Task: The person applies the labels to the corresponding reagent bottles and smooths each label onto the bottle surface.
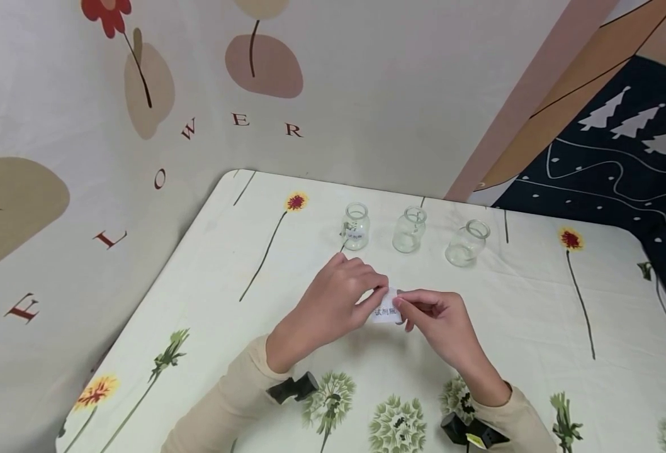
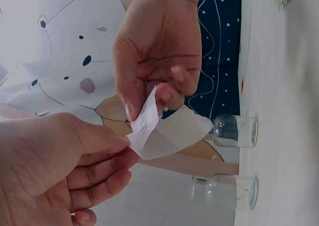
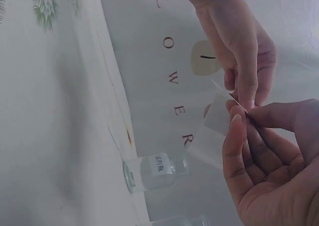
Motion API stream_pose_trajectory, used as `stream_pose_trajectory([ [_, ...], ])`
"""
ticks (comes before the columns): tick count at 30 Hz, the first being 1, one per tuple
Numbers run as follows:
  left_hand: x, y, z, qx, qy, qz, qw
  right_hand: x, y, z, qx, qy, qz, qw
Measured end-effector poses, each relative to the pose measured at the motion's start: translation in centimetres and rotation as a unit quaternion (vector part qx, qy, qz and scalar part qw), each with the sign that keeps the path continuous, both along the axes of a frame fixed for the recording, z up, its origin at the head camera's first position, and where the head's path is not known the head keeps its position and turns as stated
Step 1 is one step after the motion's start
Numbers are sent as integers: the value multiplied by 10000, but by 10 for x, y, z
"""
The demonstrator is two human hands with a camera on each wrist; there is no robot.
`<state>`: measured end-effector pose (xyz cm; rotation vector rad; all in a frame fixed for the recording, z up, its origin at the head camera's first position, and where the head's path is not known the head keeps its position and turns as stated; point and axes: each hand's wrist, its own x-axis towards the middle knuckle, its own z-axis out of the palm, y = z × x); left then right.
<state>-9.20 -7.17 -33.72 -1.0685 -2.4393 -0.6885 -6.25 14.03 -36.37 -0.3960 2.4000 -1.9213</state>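
Between both hands is a small white label point(image 1: 386, 309) printed with dark characters, held above the table. My left hand point(image 1: 338, 296) pinches one edge of it between thumb and forefinger. On the other side my right hand point(image 1: 440, 324) pinches it too, thumb in front. A pale, thin backing sheet point(image 2: 174, 131) curls away from the label in the left wrist view; it also shows behind the fingers in the right wrist view. Beyond the hands stands a clear glass jar point(image 1: 356, 226) bearing a similar white label point(image 3: 160, 164).
To the right of the labelled jar stand a second glass jar point(image 1: 409, 230) and a third glass jar point(image 1: 467, 243), with no label visible on either. The jars stand in a row on a flower-printed tablecloth point(image 1: 242, 352). Patterned cloth walls point(image 1: 367, 113) rise behind the table.
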Motion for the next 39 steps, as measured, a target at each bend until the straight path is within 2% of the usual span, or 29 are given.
stream_pose_trajectory([
  [12, -11, -12, 0, 6, -112, 615, 9980, -3, -6, -8, 111, -695, -47, 9975],
  [18, -16, -18, 1, 36, -229, 987, 9949, -8, -10, -22, 260, -1228, 133, 9920],
  [21, -17, -18, 1, 83, -314, 1034, 9941, -9, -13, -31, 391, -1490, 351, 9874],
  [24, -16, -17, 1, 65, -366, 1013, 9942, -9, -16, -36, 932, -1706, 559, 9793],
  [26, -16, -16, 0, 54, -372, 1006, 9942, -7, -15, -37, 1715, -1646, 622, 9693],
  [28, -16, -14, -1, 40, -346, 1023, 9941, -5, -13, -35, 2541, -1358, 531, 9561],
  [30, -15, -12, -2, 20, -258, 1036, 9943, -4, -11, -30, 2927, -958, 217, 9511],
  [32, -14, -8, -3, -15, -63, 1002, 9949, -5, -10, -22, 2560, -773, -173, 9634],
  [34, -12, -4, -5, -62, 244, 891, 9957, -6, -10, -15, 1620, -733, -487, 9829],
  [35, -11, -1, -7, -98, 451, 819, 9956, -7, -10, -12, 1090, -779, -575, 9893],
  [37, -8, 5, -9, -145, 870, 655, 9940, -9, -10, -6, 129, -1029, -739, 9919],
  [39, -5, 11, -11, -147, 1246, 523, 9907, -10, -9, -3, -448, -1233, -890, 9874],
])
